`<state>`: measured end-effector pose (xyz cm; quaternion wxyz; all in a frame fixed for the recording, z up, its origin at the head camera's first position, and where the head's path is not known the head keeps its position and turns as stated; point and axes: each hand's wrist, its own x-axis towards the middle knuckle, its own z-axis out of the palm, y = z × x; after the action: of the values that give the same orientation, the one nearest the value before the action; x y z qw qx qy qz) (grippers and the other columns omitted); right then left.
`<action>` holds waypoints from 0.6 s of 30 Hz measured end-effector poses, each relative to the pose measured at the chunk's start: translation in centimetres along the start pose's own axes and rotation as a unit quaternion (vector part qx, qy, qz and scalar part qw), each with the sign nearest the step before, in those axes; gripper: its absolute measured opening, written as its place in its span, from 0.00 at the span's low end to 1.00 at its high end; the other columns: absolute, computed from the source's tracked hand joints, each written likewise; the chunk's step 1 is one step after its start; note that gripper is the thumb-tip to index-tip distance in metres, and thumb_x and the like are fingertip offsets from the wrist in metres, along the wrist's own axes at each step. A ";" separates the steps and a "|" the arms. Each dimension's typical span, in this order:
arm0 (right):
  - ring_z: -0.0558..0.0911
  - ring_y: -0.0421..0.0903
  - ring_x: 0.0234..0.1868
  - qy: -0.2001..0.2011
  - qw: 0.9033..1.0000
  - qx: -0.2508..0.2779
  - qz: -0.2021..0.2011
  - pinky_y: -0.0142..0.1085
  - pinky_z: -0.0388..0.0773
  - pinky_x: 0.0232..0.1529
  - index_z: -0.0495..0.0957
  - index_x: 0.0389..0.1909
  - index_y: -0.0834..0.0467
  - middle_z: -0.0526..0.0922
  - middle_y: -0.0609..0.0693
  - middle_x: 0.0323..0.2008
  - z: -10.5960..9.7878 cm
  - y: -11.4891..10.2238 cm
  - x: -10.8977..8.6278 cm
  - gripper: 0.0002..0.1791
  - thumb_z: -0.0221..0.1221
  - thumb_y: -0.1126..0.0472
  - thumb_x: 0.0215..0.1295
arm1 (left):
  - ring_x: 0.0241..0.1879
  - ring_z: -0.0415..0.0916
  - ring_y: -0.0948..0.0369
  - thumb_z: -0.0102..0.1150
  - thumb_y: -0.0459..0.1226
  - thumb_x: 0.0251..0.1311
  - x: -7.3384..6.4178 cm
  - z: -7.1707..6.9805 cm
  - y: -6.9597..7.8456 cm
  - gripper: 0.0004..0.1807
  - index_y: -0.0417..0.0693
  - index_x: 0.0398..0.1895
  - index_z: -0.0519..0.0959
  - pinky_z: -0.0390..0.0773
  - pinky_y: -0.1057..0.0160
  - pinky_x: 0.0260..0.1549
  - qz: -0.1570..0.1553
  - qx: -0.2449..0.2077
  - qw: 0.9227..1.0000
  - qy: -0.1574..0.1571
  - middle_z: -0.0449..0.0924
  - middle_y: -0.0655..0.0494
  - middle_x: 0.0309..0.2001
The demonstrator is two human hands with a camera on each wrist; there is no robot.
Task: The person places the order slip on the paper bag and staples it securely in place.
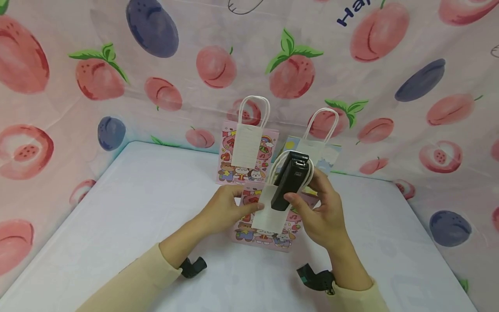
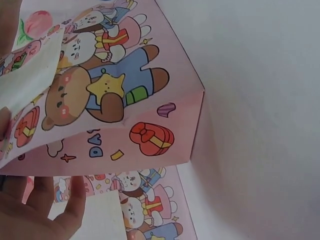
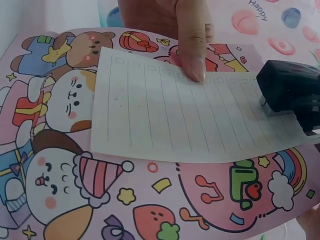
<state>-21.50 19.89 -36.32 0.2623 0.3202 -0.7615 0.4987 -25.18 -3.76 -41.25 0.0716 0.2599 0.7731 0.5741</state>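
Note:
A pink cartoon-printed paper gift bag (image 1: 243,236) with white handles is held tilted above the table. A ruled note sheet (image 3: 140,110) lies against its front. My left hand (image 1: 222,210) pinches the bag's left side, thumb on the note, fingers on the far side of the bag wall. In my right hand (image 1: 325,212) I grip a black stapler (image 1: 288,182), angled over the top of the note near the handles. In the right wrist view the stapler's jaw overlaps the sheet's end; whether a staple is in cannot be seen.
Behind stands a matching pink bag (image 1: 226,175) with a white note (image 1: 247,147) on its front. To its right is a blue-and-yellow bag (image 1: 331,154), partly hidden by my right hand and the stapler. A white-covered table (image 1: 167,186) meets a fruit-print cloth (image 1: 218,108) at the back.

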 end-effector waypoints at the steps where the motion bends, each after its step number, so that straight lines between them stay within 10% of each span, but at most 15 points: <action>1: 0.85 0.40 0.59 0.003 1.000 -0.001 -0.004 0.30 0.84 0.51 0.69 0.71 0.65 0.83 0.49 0.61 0.0 0.0 0.0 0.37 0.70 0.72 0.61 | 0.49 0.86 0.61 0.70 0.41 0.66 0.1 -0.1 -0.1 0.16 0.53 0.56 0.85 0.86 0.57 0.50 0.000 0.000 1.000 -0.005 0.89 0.59 0.52; 11: 0.86 0.40 0.57 0.005 1.000 -0.002 0.010 0.31 0.85 0.52 0.70 0.70 0.65 0.84 0.43 0.59 -0.1 -0.2 -0.1 0.40 0.69 0.81 0.53 | 0.59 0.80 0.57 0.78 0.44 0.57 0.1 -0.9 -0.2 0.36 0.61 0.69 0.73 0.81 0.48 0.59 0.003 -0.038 0.998 -0.055 0.84 0.62 0.58; 18: 0.86 0.40 0.55 0.003 1.000 0.005 0.019 0.31 0.85 0.50 0.71 0.70 0.65 0.84 0.45 0.58 0.1 -0.3 -0.2 0.39 0.71 0.79 0.54 | 0.70 0.71 0.59 0.83 0.50 0.48 -0.1 -0.4 1.0 0.45 0.71 0.72 0.70 0.69 0.41 0.70 0.027 -0.041 0.999 0.002 0.73 0.70 0.69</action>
<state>-21.16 19.81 -36.32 0.2532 0.3055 -0.7643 0.5083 -24.94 -3.93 -40.26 0.0645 0.2764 0.7420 0.6073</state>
